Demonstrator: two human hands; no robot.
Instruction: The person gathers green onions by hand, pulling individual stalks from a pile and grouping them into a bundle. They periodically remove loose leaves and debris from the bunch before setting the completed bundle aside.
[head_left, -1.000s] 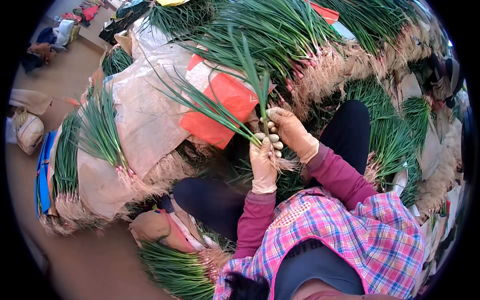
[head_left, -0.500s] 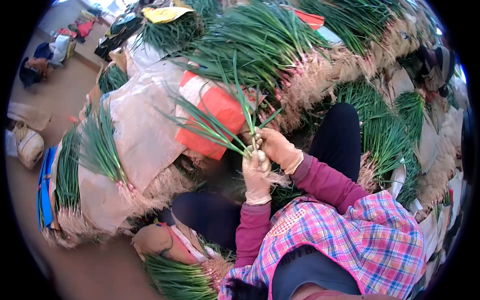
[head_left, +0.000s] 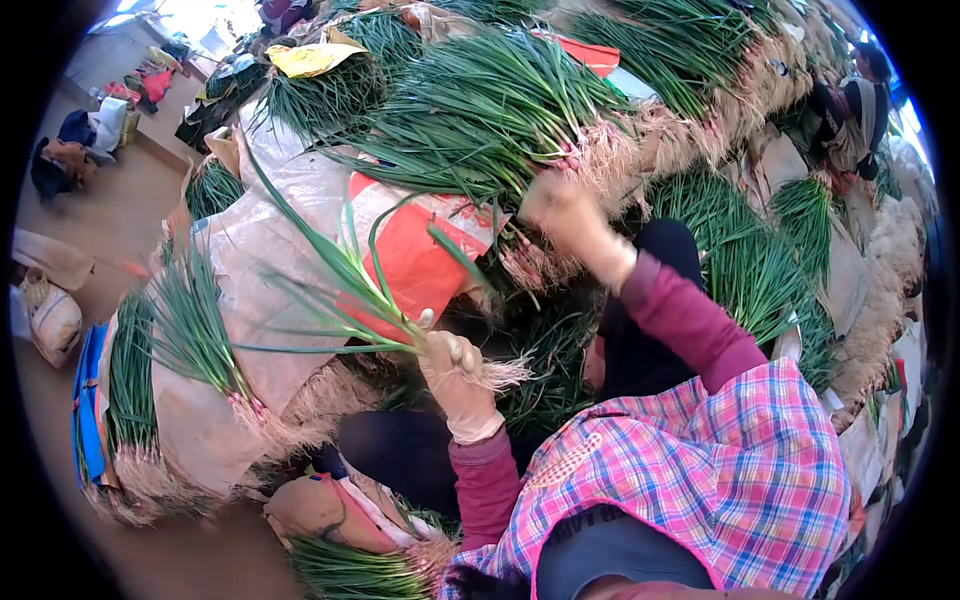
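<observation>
Head view, looking down past a plaid apron (head_left: 690, 440): the left hand (head_left: 455, 375), in a pale glove, is closed around a few green onions (head_left: 385, 305), just below the centre of the frame. Their leaves fan toward the upper left, across a red sheet (head_left: 415, 245), and their pale roots (head_left: 505, 375) stick out to the right of the fist. The right hand (head_left: 575, 225), also gloved, is raised just above the centre, beside the root end of a large pile (head_left: 480, 110). It is badly blurred, so whether it is closed, holds anything or touches the pile cannot be told.

The held onions splay widely, gripped only at their lower ends; a slack grip could let one slide out, and a hard squeeze could bruise the stems. The long leaves could catch on the sheet and bend. With the right hand so near the pile, a brisk knock or tug could pull tangled roots loose. A blurred leaf (head_left: 462, 252) between the hands could end up lost among the dark greens (head_left: 545, 345) below centre. At left, a bunch (head_left: 200, 330) on a sack (head_left: 275, 260) appears close to the lowest leaf tips; a wide sweep could disturb it.
</observation>
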